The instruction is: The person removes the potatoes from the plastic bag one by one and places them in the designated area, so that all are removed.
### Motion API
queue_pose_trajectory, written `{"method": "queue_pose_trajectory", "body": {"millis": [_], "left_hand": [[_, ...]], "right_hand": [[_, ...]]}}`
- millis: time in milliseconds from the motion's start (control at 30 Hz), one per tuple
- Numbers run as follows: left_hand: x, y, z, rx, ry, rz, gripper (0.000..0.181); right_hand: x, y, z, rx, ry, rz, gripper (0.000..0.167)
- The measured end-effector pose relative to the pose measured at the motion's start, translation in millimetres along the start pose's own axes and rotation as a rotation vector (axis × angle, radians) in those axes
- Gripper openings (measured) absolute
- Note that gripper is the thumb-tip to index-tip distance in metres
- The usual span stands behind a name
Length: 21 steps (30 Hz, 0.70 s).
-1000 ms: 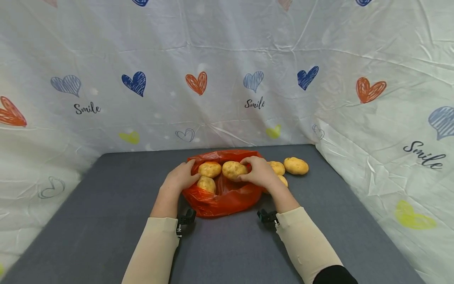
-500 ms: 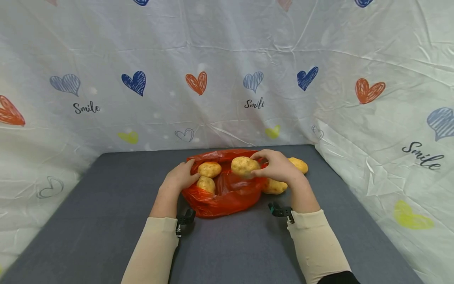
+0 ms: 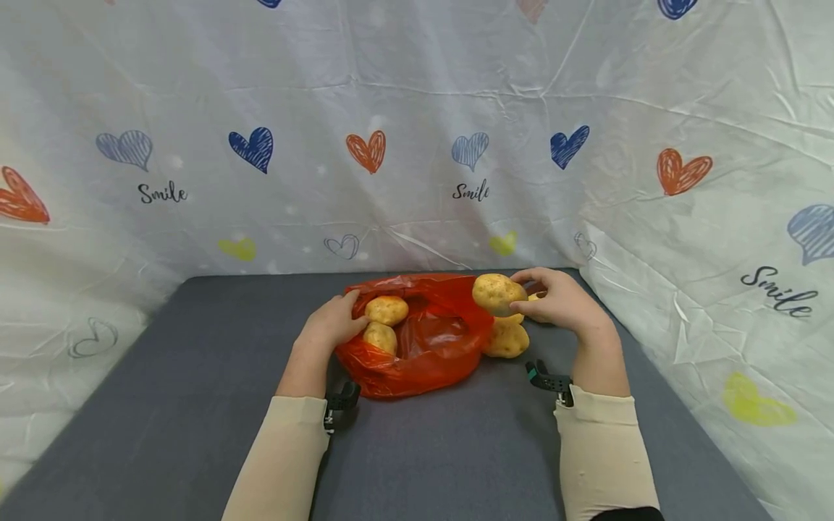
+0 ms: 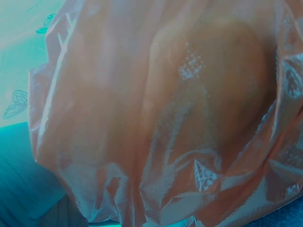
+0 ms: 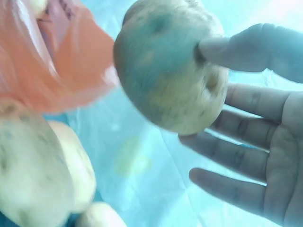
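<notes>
A red plastic bag (image 3: pixel 417 380) lies with its mouth spread on the table. Inside it, at the left, sit two potatoes, one farther back (image 3: pixel 387 310) and one nearer (image 3: pixel 380 338). My left hand (image 3: pixel 331 320) grips the bag's left rim; in the left wrist view the bag's film (image 4: pixel 118 118) covers nearly everything, hiding the fingers. Between thumb and fingers, my right hand (image 3: pixel 560 298) pinches a potato (image 3: pixel 498 293) above the bag's right edge. The right wrist view shows that potato (image 5: pixel 170 71) off the table, the thumb on one side and fingers behind.
Beside the bag's right side lie several more potatoes (image 3: pixel 507 339), one partly behind my right hand. The grey table (image 3: pixel 417 456) ends at a white cloth (image 3: pixel 417 217) printed with hearts at the back and right.
My right hand has lifted the potato out of the bag's middle and carried it rightward past the rim. My left hand stays on the bag's left side.
</notes>
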<state>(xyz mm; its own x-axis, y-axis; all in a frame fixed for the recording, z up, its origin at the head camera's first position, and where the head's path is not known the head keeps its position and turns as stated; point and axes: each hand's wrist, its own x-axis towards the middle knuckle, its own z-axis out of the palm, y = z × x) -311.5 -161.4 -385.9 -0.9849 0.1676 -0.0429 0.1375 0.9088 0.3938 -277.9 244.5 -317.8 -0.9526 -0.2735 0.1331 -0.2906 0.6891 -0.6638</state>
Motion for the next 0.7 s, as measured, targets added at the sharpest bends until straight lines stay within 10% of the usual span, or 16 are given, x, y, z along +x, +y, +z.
{"method": "queue_pose_trajectory", "body": {"millis": [700], "left_hand": [[0.2, 1.5, -0.2, 0.009, -0.015, -0.005, 0.072]], "right_hand": [[-29.5, 55.9, -33.7, -0.04, -0.096, 0.24, 0.058]]}}
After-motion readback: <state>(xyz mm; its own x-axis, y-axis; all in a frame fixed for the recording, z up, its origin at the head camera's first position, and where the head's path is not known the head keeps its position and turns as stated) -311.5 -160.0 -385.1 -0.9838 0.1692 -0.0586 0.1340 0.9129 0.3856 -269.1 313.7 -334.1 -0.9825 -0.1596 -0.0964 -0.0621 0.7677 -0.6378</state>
